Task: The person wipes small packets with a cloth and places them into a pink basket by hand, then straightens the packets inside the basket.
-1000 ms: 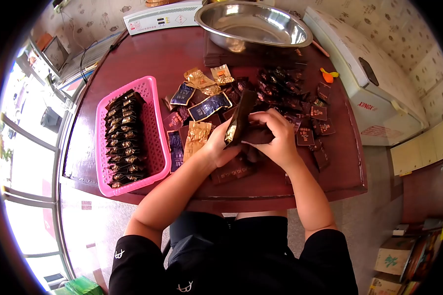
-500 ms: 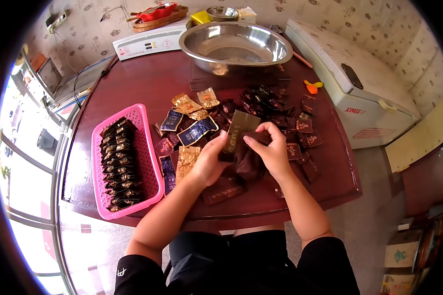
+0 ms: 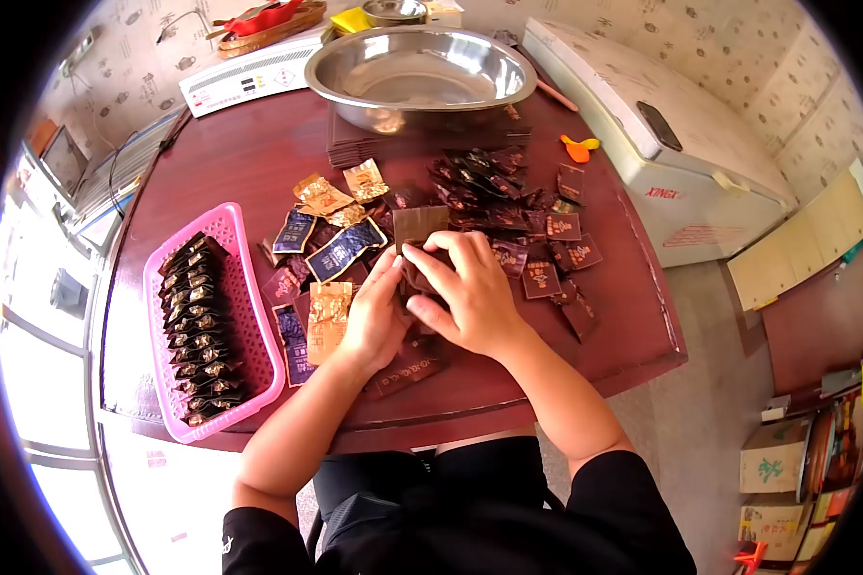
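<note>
Your L hand (image 3: 378,324) & R hand (image 3: 468,295) grip brown packet (image 3: 420,223) btwn them; use light, even finger pressure.

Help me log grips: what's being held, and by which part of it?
A packet, in the left hand and right hand together, by its near part; the far end sticks out. The hands hide the exact contact.

Red letters right of the grip: XINGX, there on the chest freezer (image 3: 700,182)! Far lower right of the grip, a green character, looks like 茶, on a cardboard box (image 3: 775,464); beside the grip, the foil packets' (image 3: 329,321) print is too small to read.
</note>
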`<action>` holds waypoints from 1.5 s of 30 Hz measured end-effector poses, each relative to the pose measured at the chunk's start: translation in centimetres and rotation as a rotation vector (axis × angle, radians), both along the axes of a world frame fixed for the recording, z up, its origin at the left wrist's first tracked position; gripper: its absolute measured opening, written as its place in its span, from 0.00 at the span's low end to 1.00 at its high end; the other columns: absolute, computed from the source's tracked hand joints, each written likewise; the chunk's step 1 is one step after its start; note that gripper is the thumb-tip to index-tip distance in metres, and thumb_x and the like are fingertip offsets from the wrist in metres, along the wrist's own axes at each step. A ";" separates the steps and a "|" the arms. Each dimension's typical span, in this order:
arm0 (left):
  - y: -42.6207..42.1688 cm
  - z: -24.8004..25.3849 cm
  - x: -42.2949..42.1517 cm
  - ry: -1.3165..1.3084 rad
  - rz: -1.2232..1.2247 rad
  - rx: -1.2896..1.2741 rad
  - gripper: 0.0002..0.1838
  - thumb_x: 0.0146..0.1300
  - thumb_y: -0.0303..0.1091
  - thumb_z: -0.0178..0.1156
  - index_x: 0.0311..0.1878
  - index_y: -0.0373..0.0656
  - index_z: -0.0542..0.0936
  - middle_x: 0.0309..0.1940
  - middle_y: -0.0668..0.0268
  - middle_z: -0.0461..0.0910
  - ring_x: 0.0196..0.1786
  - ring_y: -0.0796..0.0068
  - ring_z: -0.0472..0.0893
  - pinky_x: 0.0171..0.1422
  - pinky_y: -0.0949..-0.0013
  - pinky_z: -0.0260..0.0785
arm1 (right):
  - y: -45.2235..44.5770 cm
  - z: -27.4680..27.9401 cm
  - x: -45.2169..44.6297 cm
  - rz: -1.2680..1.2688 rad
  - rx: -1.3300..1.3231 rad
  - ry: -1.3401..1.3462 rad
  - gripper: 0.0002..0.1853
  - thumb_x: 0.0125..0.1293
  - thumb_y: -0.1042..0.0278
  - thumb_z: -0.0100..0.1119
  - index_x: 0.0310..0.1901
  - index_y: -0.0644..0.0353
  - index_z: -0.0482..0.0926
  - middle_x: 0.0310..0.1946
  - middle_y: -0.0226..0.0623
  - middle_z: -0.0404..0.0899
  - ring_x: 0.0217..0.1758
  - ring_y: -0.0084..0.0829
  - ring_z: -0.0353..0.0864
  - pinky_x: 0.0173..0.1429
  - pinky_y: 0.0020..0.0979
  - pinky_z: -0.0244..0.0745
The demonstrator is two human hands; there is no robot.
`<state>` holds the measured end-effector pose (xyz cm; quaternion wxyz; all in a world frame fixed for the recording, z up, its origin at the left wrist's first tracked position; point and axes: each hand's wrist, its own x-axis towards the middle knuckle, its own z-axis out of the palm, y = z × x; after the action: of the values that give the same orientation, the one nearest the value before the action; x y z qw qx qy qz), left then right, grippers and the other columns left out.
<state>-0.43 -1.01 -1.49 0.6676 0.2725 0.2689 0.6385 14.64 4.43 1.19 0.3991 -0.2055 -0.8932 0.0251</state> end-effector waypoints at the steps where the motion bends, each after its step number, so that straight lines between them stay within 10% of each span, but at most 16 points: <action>1: 0.4 -0.3 0.0 0.002 0.041 0.018 0.17 0.78 0.35 0.40 0.66 0.46 0.68 0.55 0.65 0.77 0.58 0.73 0.78 0.58 0.66 0.74 | -0.4 0.5 -0.2 -0.007 -0.004 -0.013 0.31 0.57 0.50 0.69 0.60 0.58 0.77 0.50 0.39 0.72 0.50 0.41 0.70 0.53 0.40 0.70; 13: 0.6 -0.9 -0.9 0.228 0.044 -0.182 0.17 0.78 0.37 0.45 0.65 0.47 0.70 0.54 0.69 0.78 0.55 0.78 0.79 0.54 0.67 0.76 | 0.4 -0.7 -1.0 -0.042 -0.080 0.291 0.18 0.49 0.79 0.71 0.44 0.58 0.82 0.40 0.38 0.75 0.45 0.39 0.76 0.48 0.38 0.75; 20: 0.3 0.2 -0.1 0.134 0.029 0.018 0.18 0.79 0.37 0.40 0.67 0.44 0.68 0.57 0.65 0.76 0.58 0.73 0.78 0.61 0.67 0.73 | 0.3 0.0 0.0 0.007 -0.039 0.180 0.24 0.49 0.61 0.76 0.47 0.61 0.82 0.48 0.40 0.75 0.50 0.44 0.74 0.53 0.43 0.73; 27: 0.7 -0.3 -0.8 0.221 0.116 0.027 0.17 0.80 0.34 0.43 0.64 0.39 0.72 0.54 0.69 0.77 0.57 0.82 0.74 0.63 0.74 0.66 | 0.4 -0.7 -0.3 0.115 -0.031 0.092 0.25 0.49 0.81 0.69 0.52 0.60 0.82 0.50 0.37 0.75 0.51 0.42 0.74 0.53 0.40 0.74; 39: 0.8 -0.9 -1.1 0.787 0.059 0.213 0.14 0.75 0.28 0.49 0.59 0.35 0.75 0.43 0.73 0.76 0.46 0.87 0.71 0.54 0.79 0.66 | 1.7 -1.4 -0.2 -0.033 -0.034 0.227 0.18 0.54 0.83 0.63 0.48 0.62 0.83 0.46 0.38 0.77 0.49 0.41 0.75 0.52 0.39 0.75; 45: 0.8 0.5 -1.2 0.288 0.151 0.131 0.12 0.77 0.29 0.47 0.55 0.36 0.76 0.46 0.69 0.81 0.48 0.84 0.77 0.56 0.76 0.70 | 1.3 -0.3 0.7 -0.020 -0.139 0.496 0.19 0.59 0.81 0.61 0.54 0.64 0.80 0.46 0.43 0.77 0.48 0.41 0.78 0.52 0.36 0.75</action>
<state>-1.64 -0.20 -0.96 0.5529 0.3832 0.3393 0.6575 15.36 5.73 0.89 0.5909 -0.2289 -0.7622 0.1323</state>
